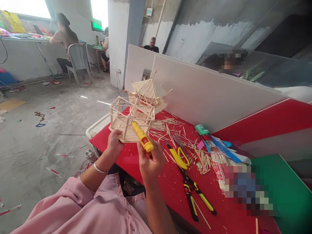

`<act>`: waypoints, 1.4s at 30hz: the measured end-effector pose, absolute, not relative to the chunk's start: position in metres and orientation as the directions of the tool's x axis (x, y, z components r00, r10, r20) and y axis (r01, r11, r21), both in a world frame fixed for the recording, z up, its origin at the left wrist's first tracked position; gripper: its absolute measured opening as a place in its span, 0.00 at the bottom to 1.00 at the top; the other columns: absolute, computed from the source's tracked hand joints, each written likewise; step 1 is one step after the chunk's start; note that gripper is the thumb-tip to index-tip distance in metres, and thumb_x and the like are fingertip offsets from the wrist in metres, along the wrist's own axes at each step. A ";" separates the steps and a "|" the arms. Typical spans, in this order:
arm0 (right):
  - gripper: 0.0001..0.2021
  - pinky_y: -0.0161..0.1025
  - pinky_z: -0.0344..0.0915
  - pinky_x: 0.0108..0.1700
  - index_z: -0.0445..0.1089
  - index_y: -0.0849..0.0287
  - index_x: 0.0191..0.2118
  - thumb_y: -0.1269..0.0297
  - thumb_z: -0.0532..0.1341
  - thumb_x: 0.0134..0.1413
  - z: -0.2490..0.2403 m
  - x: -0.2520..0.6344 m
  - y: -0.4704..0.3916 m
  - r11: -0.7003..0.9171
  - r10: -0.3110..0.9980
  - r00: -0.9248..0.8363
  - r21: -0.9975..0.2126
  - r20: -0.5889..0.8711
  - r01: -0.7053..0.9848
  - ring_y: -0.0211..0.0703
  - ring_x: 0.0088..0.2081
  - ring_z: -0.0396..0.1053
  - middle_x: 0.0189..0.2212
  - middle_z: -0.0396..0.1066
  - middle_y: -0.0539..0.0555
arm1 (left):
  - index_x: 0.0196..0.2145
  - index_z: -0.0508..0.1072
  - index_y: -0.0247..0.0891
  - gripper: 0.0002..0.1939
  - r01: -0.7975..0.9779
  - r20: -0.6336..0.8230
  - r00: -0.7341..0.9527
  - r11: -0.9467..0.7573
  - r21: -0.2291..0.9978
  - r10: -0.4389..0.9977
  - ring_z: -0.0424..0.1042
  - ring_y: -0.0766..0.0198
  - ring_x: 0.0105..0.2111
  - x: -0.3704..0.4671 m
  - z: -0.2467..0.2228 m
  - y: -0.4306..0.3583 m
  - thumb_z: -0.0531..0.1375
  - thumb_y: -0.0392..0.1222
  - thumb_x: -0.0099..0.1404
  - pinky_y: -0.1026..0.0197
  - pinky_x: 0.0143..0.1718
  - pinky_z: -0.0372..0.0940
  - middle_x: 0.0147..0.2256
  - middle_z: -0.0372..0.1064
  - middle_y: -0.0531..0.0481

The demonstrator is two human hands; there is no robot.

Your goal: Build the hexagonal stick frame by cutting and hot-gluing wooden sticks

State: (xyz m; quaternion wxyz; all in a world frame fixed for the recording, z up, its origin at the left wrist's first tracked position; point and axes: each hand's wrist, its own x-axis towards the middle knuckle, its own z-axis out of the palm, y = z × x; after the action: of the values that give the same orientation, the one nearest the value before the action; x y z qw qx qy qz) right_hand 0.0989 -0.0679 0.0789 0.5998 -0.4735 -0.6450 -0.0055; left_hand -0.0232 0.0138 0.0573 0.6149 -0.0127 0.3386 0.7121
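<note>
Head view: we log the stick frame (134, 133) at the worktop (170, 185) edge, left hand (114, 143) pinching its near-left corner, right hand (152, 159) fingers wrapped round a glue gun (141, 134) slanting forward-left, tip beside a post (126, 129).

Pale stick frame (126, 128): open-topped, posts and rails above a slatted base, upright, at left edge of red counter (174, 191). Yellow handheld tool (142, 136): slanted, narrow end toward the frame, tip beside a near post, contact unclear
</note>
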 end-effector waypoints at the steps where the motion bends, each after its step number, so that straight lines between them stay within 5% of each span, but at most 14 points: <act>1: 0.13 0.35 0.72 0.35 0.72 0.55 0.49 0.69 0.64 0.59 0.078 0.098 -0.068 0.569 0.587 0.154 -0.541 0.794 0.620 0.41 0.37 0.74 0.37 0.74 0.55 | 0.40 0.72 0.31 0.23 -0.880 -0.432 -0.264 -0.032 0.474 0.862 0.74 0.61 0.25 -0.024 0.056 0.014 0.51 0.24 0.45 0.62 0.28 0.71 0.32 0.75 0.45; 6: 0.19 0.38 0.74 0.40 0.71 0.52 0.54 0.70 0.64 0.58 0.070 0.096 -0.073 0.616 0.485 0.082 -0.407 0.871 0.675 0.41 0.38 0.75 0.38 0.74 0.55 | 0.32 0.69 0.33 0.16 -0.872 -0.443 -0.294 -0.048 0.487 0.847 0.72 0.63 0.23 -0.028 0.054 0.015 0.52 0.25 0.44 0.63 0.27 0.69 0.26 0.71 0.49; 12: 0.22 0.37 0.73 0.39 0.69 0.51 0.57 0.71 0.65 0.57 0.075 0.096 -0.067 0.590 0.452 0.093 -0.376 0.887 0.714 0.41 0.38 0.74 0.38 0.73 0.55 | 0.32 0.70 0.34 0.15 -0.858 -0.431 -0.316 -0.060 0.510 0.845 0.73 0.61 0.25 -0.029 0.050 0.014 0.54 0.26 0.45 0.63 0.28 0.70 0.27 0.73 0.49; 18: 0.25 0.38 0.71 0.39 0.67 0.50 0.60 0.74 0.63 0.57 0.068 0.099 -0.070 0.634 0.447 -0.078 -0.255 0.891 0.730 0.41 0.38 0.73 0.38 0.74 0.55 | 0.32 0.69 0.36 0.14 -0.855 -0.398 -0.349 -0.115 0.506 0.848 0.76 0.60 0.31 -0.035 0.034 0.020 0.55 0.27 0.46 0.62 0.34 0.71 0.27 0.72 0.51; 30: 0.19 0.37 0.72 0.38 0.71 0.53 0.54 0.71 0.65 0.57 0.092 0.108 -0.076 0.577 0.541 0.024 -0.391 0.841 0.717 0.41 0.37 0.74 0.38 0.75 0.55 | 0.40 0.72 0.41 0.23 -0.641 -0.119 -0.609 -0.399 0.655 0.784 0.74 0.60 0.33 -0.044 0.036 0.014 0.59 0.31 0.43 0.56 0.39 0.70 0.33 0.74 0.52; 36: 0.14 0.32 0.69 0.30 0.73 0.54 0.48 0.69 0.67 0.56 0.113 0.105 -0.080 0.629 0.596 0.022 -0.483 0.803 0.609 0.37 0.31 0.72 0.35 0.74 0.52 | 0.37 0.73 0.43 0.18 -0.474 0.027 -0.710 -0.506 0.720 0.704 0.73 0.62 0.35 -0.054 0.030 0.011 0.64 0.35 0.46 0.61 0.40 0.68 0.36 0.74 0.52; 42: 0.21 0.37 0.73 0.39 0.69 0.53 0.55 0.73 0.65 0.56 0.102 0.104 -0.092 0.686 0.555 -0.051 -0.423 0.830 0.592 0.41 0.38 0.74 0.39 0.74 0.54 | 0.40 0.73 0.44 0.20 -0.502 0.010 -0.718 -0.528 0.685 0.696 0.73 0.62 0.35 -0.058 0.038 0.011 0.62 0.34 0.46 0.60 0.40 0.69 0.36 0.74 0.53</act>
State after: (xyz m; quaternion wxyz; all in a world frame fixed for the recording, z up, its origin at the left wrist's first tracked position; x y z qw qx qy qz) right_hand 0.1039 -0.0922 0.1016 0.5638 -0.3958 -0.7247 -0.0164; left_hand -0.0577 0.0107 0.0377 0.3474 0.1428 0.3396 0.8623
